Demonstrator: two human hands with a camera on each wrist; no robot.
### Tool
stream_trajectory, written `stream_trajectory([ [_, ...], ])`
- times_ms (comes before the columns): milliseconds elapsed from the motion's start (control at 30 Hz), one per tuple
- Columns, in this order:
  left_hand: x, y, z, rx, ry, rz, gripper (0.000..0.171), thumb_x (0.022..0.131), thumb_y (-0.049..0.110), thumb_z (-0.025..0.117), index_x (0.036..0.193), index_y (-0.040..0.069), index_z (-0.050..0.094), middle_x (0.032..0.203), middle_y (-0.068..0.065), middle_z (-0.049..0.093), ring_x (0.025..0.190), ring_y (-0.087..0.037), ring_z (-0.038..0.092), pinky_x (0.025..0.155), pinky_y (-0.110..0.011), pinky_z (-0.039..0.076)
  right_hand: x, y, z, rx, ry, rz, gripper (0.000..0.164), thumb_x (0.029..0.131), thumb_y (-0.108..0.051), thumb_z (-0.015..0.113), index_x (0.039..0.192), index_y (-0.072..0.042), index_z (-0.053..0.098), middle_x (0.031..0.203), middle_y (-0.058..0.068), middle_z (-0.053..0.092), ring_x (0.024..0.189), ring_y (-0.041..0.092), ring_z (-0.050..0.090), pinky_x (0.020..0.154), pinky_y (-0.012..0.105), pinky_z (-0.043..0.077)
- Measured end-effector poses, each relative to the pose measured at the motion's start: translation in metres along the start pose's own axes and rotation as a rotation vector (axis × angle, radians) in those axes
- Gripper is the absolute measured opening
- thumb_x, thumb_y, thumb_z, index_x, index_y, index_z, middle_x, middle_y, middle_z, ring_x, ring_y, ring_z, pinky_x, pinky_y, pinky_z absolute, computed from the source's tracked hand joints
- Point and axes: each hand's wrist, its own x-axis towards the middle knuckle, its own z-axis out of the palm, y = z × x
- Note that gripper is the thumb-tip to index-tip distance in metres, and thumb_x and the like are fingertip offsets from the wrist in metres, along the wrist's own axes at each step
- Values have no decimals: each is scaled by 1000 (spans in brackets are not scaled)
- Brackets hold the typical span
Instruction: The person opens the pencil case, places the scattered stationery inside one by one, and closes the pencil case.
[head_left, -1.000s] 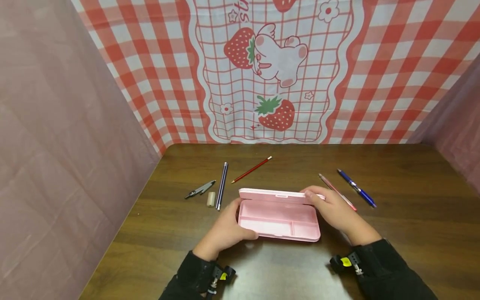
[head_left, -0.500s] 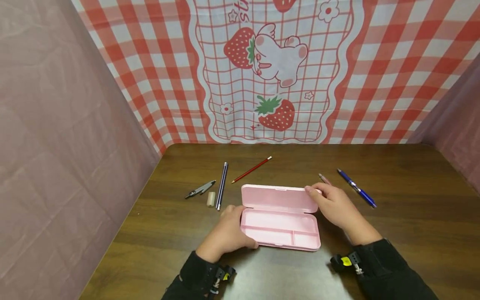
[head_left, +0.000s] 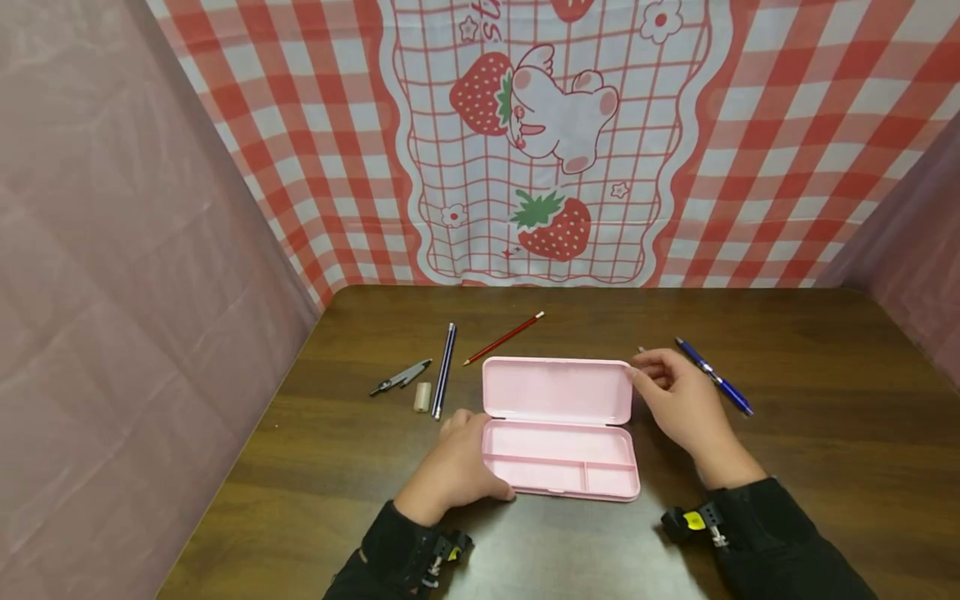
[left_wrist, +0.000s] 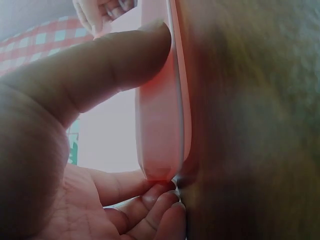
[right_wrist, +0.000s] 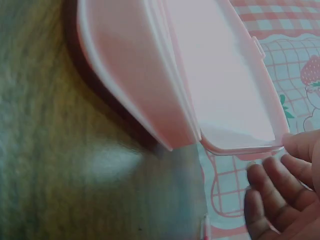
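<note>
A pink pencil case lies on the table with its lid raised at the back. Inside, dividers form a long compartment and two shorter ones, with nothing in them. My left hand grips the case's left end, thumb along the front side, as the left wrist view shows on the pink wall. At the lid's upper right corner, my right hand touches the edge with one fingertip. In the right wrist view its other fingers hang loosely curled, apart from the lid.
Left of the case lie a compass, an eraser and a dark striped pencil. Behind it is a red pencil. A blue pen lies at right. A checked cloth hangs behind the table.
The lid has swung up and back from half raised, pushed by my right hand. The case's base has settled flat on the table. My left hand has stayed at the left end.
</note>
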Motion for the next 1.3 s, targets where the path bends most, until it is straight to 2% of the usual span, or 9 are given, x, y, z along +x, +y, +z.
stream_trajectory([
  [100, 0, 1, -1, -2, -4, -4, 90, 51, 28, 102, 129, 6, 62, 116, -9, 52, 106, -26, 46, 88, -45, 47, -2, -2, 0, -48, 57, -80, 29, 101, -27, 70, 121, -7, 68, 105, 8, 68, 90, 23, 59, 71, 23, 50],
  [200, 0, 1, -1, -4, -13, -8, 91, 51, 28, 102, 130, 5, 61, 117, -10, 52, 105, -25, 48, 88, -46, 48, -4, -7, 2, -133, 77, -192, 22, 97, -14, 72, 117, -5, 71, 104, 8, 67, 89, 24, 61, 76, 34, 53],
  [300, 0, 1, -2, -5, -23, -13, 91, 52, 27, 102, 130, 5, 61, 117, -10, 51, 104, -25, 48, 88, -47, 49, -6, -12, 3, -212, 50, -256, 26, 96, -11, 72, 120, -2, 71, 109, 12, 67, 93, 27, 63, 79, 48, 54],
  [433, 0, 1, -2, 3, -25, -17, 91, 52, 28, 102, 130, 5, 60, 118, -11, 51, 104, -26, 49, 88, -47, 49, -6, -17, 1, -291, -72, -211, 44, 97, -21, 71, 135, 0, 64, 133, 22, 61, 114, 39, 62, 91, 60, 51],
  [533, 0, 1, -2, 6, -23, -17, 91, 52, 27, 102, 129, 4, 60, 118, -11, 51, 104, -26, 49, 88, -46, 49, -4, -16, 1, -344, -182, -173, 55, 97, -28, 72, 142, 0, 59, 145, 27, 53, 136, 46, 47, 104, 67, 39],
  [600, 0, 0, -2, 6, -22, -18, 91, 52, 27, 102, 129, 4, 60, 119, -11, 51, 104, -26, 49, 89, -47, 49, -3, -13, 2, -374, -232, -178, 58, 96, -30, 73, 143, 0, 58, 146, 28, 52, 143, 49, 37, 109, 69, 30],
  [733, 0, 0, -2, 3, -24, -18, 90, 52, 26, 102, 129, 4, 60, 119, -12, 51, 105, -26, 49, 89, -48, 49, -2, -8, 5, -403, -285, -207, 61, 94, -32, 75, 143, 0, 59, 144, 25, 56, 143, 48, 38, 107, 71, 23],
  [1000, 0, 1, -3, 34, -31, -10, 90, 54, 29, 102, 130, 4, 60, 117, -11, 50, 102, -25, 49, 87, -47, 50, -5, -3, 6, -439, -350, -243, 67, 94, -34, 74, 145, 4, 54, 149, 27, 50, 141, 48, 40, 106, 75, 23],
  [1300, 0, 3, -4, 37, -30, -7, 90, 54, 26, 103, 131, 3, 61, 115, -11, 51, 102, -25, 49, 88, -47, 49, -5, 0, 9, -380, -429, -211, 74, 94, -32, 74, 147, 11, 47, 151, 34, 43, 139, 52, 39, 110, 65, 33],
])
